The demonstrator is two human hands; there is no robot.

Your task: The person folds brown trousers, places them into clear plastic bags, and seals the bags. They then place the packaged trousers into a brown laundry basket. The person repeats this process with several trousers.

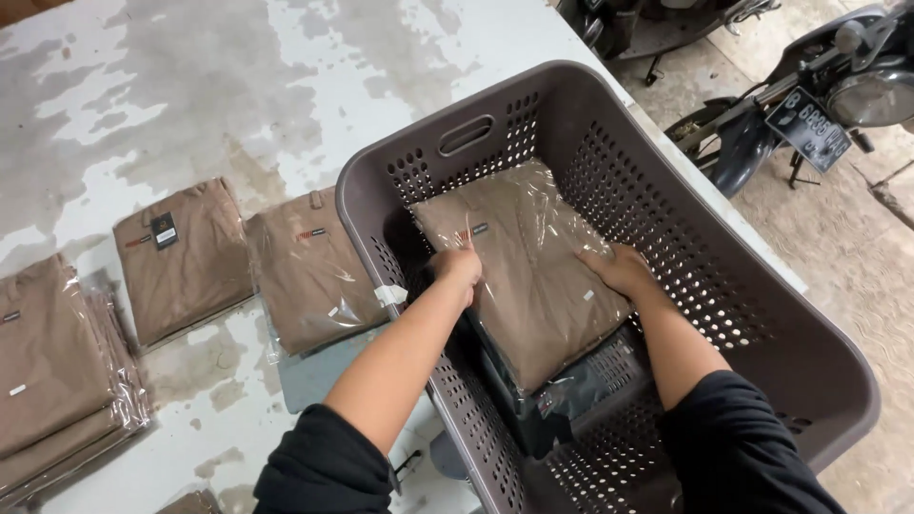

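On a worn, paint-flaked table (238,86), a bagged brown garment (528,271) is being pressed flat onto the stack inside the grey perforated basket (762,314) by the left hand (457,265) and right hand (619,269), palms open and gripping nothing, so release seemingly requires only lifting away.

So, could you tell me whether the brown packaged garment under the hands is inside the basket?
Inside: the packaged garment lies within the basket walls.

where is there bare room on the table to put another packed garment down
The widest bare patch is the table's far side, beyond the two single brown packs and left of the grey basket. The near left is crowded by a stack of packs. Inside the basket, both hands press a pack.
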